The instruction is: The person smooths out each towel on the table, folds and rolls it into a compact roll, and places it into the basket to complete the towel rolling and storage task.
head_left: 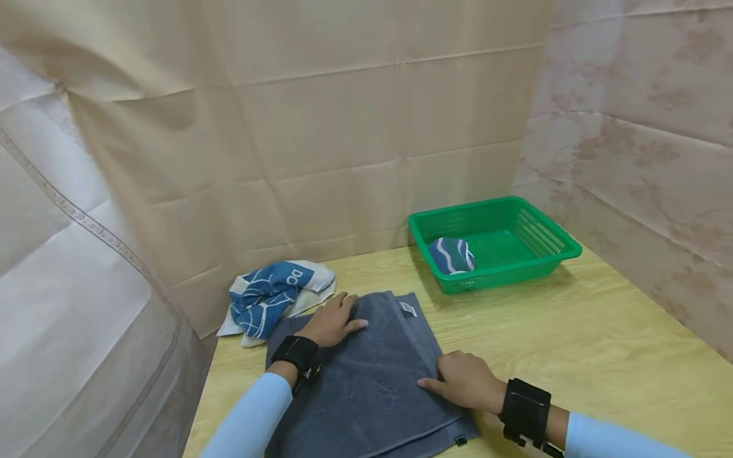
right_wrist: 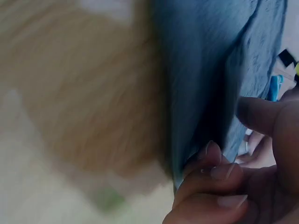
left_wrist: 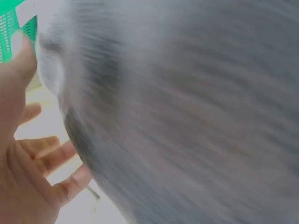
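A dark grey towel [head_left: 366, 388] lies folded on the table, its layers slightly offset along the right side. My left hand [head_left: 331, 323] rests on its upper left part with fingers extended and thumb apart. In the left wrist view, the relaxed fingers [left_wrist: 60, 158] reach along the towel's border. At the right edge, my right hand [head_left: 466, 380] grips the towel, thumb on top. The right wrist view shows the curled fingers [right_wrist: 205, 200] at the edge between layers. A white label [head_left: 408, 309] shows near the towel's far corner, a small black tag [head_left: 460, 439] at the near one.
A crumpled blue and white towel [head_left: 275, 296] lies beyond my left hand. At the back right stands a green plastic basket [head_left: 509, 275] holding a rolled blue-green striped cloth [head_left: 452, 256]. Beige cloth [head_left: 343, 127] hangs behind the wooden table [head_left: 601, 343].
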A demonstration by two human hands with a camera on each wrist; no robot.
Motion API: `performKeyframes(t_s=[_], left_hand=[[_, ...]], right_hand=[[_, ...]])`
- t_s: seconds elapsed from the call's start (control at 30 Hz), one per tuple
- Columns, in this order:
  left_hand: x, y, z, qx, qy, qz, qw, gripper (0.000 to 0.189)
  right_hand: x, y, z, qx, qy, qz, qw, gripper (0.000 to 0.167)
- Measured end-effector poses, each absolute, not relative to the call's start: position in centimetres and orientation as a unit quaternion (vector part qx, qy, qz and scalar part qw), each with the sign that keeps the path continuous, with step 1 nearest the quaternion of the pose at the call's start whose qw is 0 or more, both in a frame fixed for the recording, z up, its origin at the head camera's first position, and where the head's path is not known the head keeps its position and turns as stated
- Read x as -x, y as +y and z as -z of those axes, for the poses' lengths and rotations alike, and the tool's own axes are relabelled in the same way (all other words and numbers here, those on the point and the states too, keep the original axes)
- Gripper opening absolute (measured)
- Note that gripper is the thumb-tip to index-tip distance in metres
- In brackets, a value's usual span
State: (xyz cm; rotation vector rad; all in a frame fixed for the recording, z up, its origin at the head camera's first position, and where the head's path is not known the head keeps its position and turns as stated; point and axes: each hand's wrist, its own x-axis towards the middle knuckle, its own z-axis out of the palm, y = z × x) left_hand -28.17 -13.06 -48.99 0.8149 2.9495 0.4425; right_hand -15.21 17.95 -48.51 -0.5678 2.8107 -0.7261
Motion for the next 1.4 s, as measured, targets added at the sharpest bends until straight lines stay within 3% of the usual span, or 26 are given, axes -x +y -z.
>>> performKeyframes(t_s=[0.27,0.37,0.53,0.7,0.77,0.87,0.97,1.03,1.17,1.4], left_hand=[[30.2,-11.4,48.9,-0.208,0.967,-0.146,-0.027,0.060],[30.5,-11.6,49.0,-0.185,0.965,-0.183,-0.042,0.044],[30.6,-11.2,48.2,-0.175,0.954,-0.218,-0.110,0.015],[30.6,-9.4,46.0,-0.180,0.922,-0.293,-0.177,0.020],[30.6,-8.5,45.6,-0.203,0.915,-0.306,-0.169,0.022],[30.5,-7.8,46.2,-0.251,0.920,-0.284,-0.096,0.024],[29.9,-7.8,47.6,-0.270,0.937,-0.221,-0.010,0.034],[29.5,-8.4,48.5,-0.262,0.950,-0.170,0.020,0.043],[29.3,-10.6,49.2,-0.222,0.968,-0.114,0.009,0.047],[28.8,-15.8,48.1,-0.190,0.977,-0.093,-0.013,0.036]], right_hand=[[15.0,16.3,47.8,0.222,0.891,0.363,0.155,0.042],[14.7,16.1,47.2,0.228,0.866,0.402,0.193,0.042],[14.0,16.6,46.1,0.223,0.837,0.437,0.241,0.044],[13.0,18.1,44.3,0.217,0.793,0.484,0.299,0.048],[12.7,18.8,43.8,0.221,0.788,0.484,0.311,0.048],[12.7,19.8,44.6,0.235,0.801,0.454,0.311,0.049],[13.4,20.9,47.7,0.266,0.833,0.392,0.286,0.047],[14.2,21.8,50.5,0.278,0.851,0.356,0.267,0.045],[15.7,23.2,53.5,0.292,0.861,0.328,0.258,0.039],[14.9,22.7,48.1,0.233,0.897,0.266,0.266,0.026]])
